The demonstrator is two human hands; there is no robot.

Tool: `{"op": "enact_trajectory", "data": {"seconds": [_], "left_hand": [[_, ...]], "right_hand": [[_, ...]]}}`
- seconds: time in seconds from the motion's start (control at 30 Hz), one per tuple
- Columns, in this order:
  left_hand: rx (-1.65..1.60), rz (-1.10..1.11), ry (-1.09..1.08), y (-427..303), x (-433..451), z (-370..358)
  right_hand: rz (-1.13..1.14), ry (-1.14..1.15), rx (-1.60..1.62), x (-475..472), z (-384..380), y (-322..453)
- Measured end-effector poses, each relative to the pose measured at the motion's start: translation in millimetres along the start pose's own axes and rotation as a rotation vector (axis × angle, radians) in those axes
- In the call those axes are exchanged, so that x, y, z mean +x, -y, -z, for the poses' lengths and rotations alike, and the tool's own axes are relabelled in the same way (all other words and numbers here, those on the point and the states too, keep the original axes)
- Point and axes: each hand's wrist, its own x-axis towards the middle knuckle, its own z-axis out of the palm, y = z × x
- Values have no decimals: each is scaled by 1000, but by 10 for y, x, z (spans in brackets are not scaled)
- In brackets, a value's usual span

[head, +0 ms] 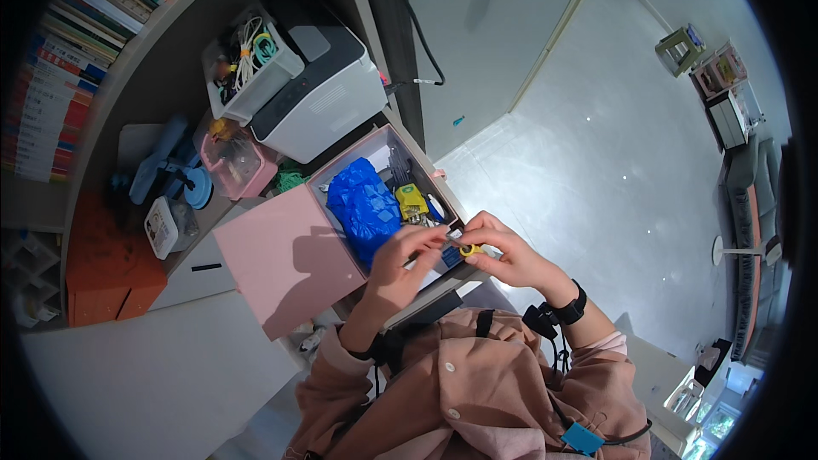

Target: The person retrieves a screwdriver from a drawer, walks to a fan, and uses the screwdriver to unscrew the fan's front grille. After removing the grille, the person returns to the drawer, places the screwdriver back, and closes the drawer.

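Observation:
My right hand (505,254) holds a small round yellow object (470,250) with a dark centre between thumb and fingers. From it a thin dark piece reaches towards my left hand (406,262), whose fingertips are close to its end; blur hides whether they grip it. Both hands are over the near right part of an open pink box (312,186). Inside the box lie a crumpled blue plastic bag (362,204), a yellow packet (410,200) and small metal pieces, partly behind my fingers. The pink lid (287,255) lies open at the left.
Beyond the box stand a white and black printer (326,92) and a bin of cables (281,70). Leftward are a pink container (246,172), a blue device (156,166), a white tub (163,227) and an orange box (108,281). A black cable (425,45) hangs behind.

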Motion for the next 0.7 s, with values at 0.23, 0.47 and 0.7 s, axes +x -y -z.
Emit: {"op": "enact_trajectory", "data": {"seconds": [0.23, 0.47, 0.7], "left_hand": [[31, -5, -14, -358, 245, -692], [90, -40, 57, -660, 728, -2262], [-7, -215, 420, -968, 1402, -4054]], "right_hand": [[-276, -99, 471, -588, 314, 67], [-196, -259, 317, -1754, 1390, -87], [-423, -598, 430, -3270, 2412, 37]]}}
